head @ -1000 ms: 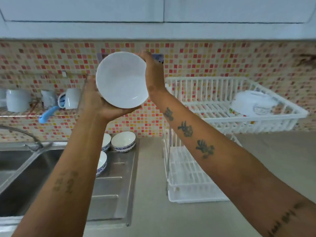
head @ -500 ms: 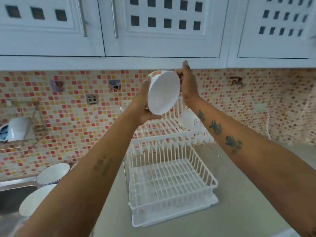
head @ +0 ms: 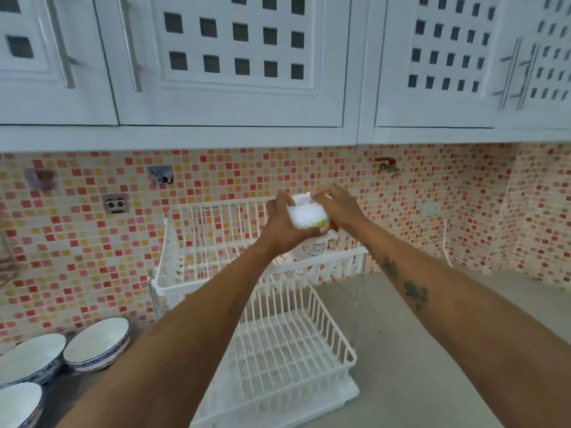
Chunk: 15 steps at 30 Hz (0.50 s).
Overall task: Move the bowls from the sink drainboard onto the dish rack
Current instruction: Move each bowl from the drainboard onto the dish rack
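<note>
I hold a white bowl [head: 306,213] upside down between both hands over the right part of the upper tier of the white dish rack [head: 197,284]. My left hand [head: 282,227] grips its left side and my right hand [head: 338,205] its right side. Just below the bowl a white dish with printed pictures [head: 312,250] sits in that tier, partly hidden by my left wrist. Three white bowls with blue patterned rims [head: 97,342] [head: 31,356] [head: 17,403] stand on the steel drainboard at the lower left.
The rack's lower tier [head: 287,359] holds no dishes and rests on a grey counter [head: 432,350]. White wall cabinets [head: 231,63] hang close above the rack. A mosaic tile wall with a small tap [head: 390,168] runs behind it.
Both hands have carried the bowl rightward from above the sink and down toward the rack's upper tier, turning it from facing me to upside down. The view has swung right and up.
</note>
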{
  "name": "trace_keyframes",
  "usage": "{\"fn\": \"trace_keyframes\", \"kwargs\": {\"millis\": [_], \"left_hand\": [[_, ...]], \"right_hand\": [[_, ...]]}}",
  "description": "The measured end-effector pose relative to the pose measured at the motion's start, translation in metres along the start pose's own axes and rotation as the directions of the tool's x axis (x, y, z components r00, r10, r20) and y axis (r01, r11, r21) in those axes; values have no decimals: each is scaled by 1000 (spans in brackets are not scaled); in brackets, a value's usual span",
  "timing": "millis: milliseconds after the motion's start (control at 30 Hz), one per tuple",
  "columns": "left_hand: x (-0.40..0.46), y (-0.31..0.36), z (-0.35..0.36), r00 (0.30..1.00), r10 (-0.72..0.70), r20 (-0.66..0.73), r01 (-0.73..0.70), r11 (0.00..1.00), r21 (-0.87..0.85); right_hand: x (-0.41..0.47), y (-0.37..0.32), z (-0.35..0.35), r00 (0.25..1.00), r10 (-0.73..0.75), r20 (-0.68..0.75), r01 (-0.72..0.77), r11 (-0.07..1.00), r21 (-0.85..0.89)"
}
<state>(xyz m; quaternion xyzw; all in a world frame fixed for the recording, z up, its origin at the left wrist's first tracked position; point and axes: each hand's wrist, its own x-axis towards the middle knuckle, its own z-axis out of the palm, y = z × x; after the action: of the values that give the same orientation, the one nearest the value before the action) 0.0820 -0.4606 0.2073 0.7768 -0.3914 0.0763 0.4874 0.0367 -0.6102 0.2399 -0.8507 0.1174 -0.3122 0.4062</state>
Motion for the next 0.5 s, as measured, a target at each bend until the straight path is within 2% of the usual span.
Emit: {"fn": "trace_keyframes", "kwargs": {"millis": [133, 267, 500], "left_hand": [[-1, -12, 2, 1000, 6, 4, -6, 998, 63], [2, -15, 0, 1000, -27, 3, 27, 998, 56], [0, -20, 2, 997, -76, 20, 74, 993, 87]], "right_hand": [[-6, 18, 12, 999, 42, 21, -42, 999, 24], [-6, 17, 17, 997, 65, 33, -67, 996, 54], [-6, 18, 23, 993, 88, 78, -89, 996, 6]]}}
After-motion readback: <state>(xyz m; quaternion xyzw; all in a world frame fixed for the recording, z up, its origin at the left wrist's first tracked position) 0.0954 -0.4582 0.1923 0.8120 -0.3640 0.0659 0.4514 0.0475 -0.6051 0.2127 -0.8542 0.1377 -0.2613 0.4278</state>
